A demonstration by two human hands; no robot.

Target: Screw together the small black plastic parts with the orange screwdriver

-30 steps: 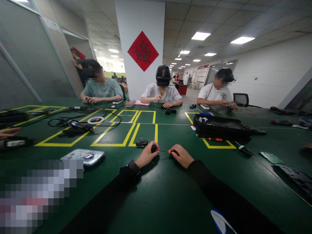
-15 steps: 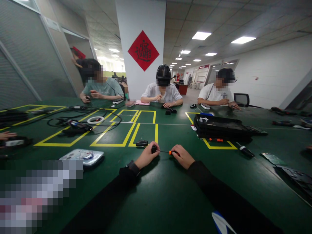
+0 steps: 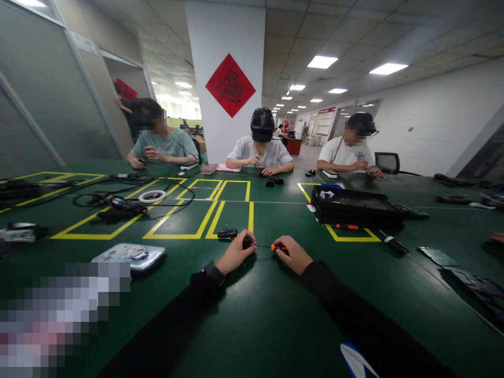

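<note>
Head view: a small black part [image 3: 246, 242] is held by the left hand [image 3: 236, 252], fingers closed, over the green table [image 3: 252, 325]; an orange-and-black screwdriver [image 3: 273, 247] is gripped by the right hand [image 3: 294, 254], fingers likewise closed, shaft aimed at the part — tip engagement cannot be confirmed. Screw-driving is judged in hand — steady alignment is called for next.

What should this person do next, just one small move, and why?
Probably a slight twist of the screwdriver with the right grip, while the left grip holds the black part steady: the shaft points towards that part, though whether they touch is too small to tell.
</note>
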